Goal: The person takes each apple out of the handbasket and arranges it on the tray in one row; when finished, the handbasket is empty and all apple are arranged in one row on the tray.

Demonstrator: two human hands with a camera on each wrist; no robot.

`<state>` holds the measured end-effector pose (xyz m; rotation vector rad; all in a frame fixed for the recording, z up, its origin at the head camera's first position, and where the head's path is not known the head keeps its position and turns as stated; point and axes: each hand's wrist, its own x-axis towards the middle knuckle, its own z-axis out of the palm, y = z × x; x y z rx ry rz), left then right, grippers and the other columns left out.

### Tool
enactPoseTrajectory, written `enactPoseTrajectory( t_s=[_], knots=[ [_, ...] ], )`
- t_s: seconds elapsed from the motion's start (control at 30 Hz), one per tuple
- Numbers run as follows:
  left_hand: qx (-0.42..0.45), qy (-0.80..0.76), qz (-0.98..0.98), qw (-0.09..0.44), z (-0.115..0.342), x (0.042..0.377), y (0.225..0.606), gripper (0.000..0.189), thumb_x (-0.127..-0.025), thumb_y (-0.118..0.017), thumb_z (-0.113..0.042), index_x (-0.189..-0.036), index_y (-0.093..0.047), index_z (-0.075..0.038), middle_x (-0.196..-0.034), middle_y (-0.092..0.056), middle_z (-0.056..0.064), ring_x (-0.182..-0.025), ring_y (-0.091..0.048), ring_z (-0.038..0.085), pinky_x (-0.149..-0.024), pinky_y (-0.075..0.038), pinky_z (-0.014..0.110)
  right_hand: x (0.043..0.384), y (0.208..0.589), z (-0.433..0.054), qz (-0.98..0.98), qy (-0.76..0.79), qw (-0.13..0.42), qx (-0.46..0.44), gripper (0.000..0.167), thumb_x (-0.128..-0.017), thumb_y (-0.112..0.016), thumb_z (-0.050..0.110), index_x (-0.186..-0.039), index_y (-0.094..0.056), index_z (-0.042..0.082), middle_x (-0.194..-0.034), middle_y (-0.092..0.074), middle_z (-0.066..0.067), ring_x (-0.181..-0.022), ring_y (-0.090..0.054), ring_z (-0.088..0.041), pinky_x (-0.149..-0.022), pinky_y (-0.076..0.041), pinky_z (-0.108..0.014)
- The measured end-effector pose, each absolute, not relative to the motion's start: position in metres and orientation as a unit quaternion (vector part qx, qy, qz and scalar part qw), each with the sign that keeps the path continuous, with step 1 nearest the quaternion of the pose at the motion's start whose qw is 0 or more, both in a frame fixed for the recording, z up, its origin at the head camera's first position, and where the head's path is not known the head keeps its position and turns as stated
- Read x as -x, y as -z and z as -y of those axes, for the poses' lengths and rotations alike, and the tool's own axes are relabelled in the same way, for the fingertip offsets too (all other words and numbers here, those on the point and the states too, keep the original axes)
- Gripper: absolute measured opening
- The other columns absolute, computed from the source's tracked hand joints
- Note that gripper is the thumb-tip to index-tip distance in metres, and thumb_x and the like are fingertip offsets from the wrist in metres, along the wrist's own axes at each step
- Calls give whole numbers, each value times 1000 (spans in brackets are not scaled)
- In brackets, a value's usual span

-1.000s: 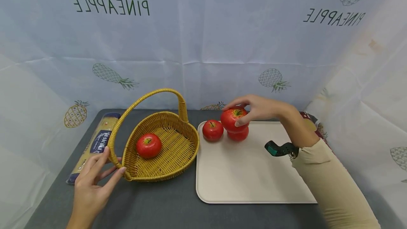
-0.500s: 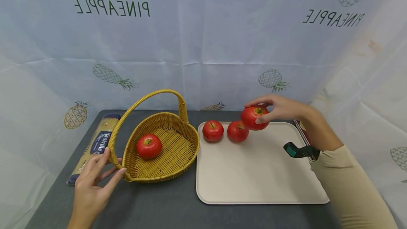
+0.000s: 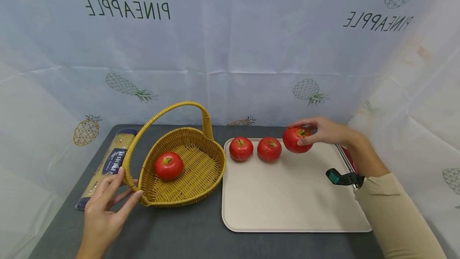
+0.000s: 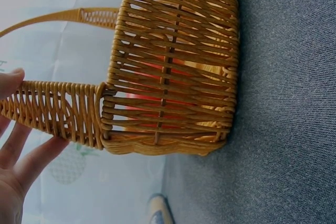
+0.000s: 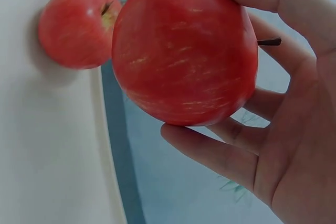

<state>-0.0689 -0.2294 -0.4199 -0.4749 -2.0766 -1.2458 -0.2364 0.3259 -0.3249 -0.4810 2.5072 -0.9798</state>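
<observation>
One apple your right grip holds; two apples lie at its nine o'clock. Your left grip pinches the basket handle.

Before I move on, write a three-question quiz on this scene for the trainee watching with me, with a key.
1. Count: how many red apples rest on the beige tray, leaving out the one that the right hand holds?

2. Choose: what lies beside the wicker basket, on the side away from the tray?
a) a mug
b) a pasta packet
c) a knife

3. Fill in: the left hand holds the wicker basket by its ____.

Key: 1. two; 2. b; 3. handle.
</observation>
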Motion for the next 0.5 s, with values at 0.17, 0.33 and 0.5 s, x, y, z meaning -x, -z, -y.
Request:
enactPoseTrajectory(
  t_s=[0.17, 0.33, 0.5],
  knots=[
    [185, 478, 792, 332, 230, 69, 421, 68, -87, -78, -6, -145, -48, 11, -122, -56, -10, -112, -64, -4, -89, -57, 8, 240, 339, -333, -896, 357, 191, 181, 57, -89, -77, 25, -142, -60, 13, -133, -65, -16, -116, -60, -30, -81, -64, -31],
    [187, 478, 791, 333, 230, 69, 421, 68, -87, -78, -4, -145, -47, 11, -123, -56, -10, -112, -64, -3, -89, -57, 8, 242, 356, -341, -887, 376, 193, 185, 57, -90, -75, 22, -143, -58, 9, -134, -62, -20, -117, -58, -30, -80, -65, -31],
    [187, 477, 791, 333, 231, 70, 422, 67, -88, -77, -9, -145, -48, 10, -124, -56, -11, -112, -63, -4, -90, -57, 7, 243, 369, -346, -889, 375, 210, 156, 60, -91, -74, 24, -146, -55, 9, -136, -60, -21, -120, -55, -31, -82, -63, -31]
  ],
)
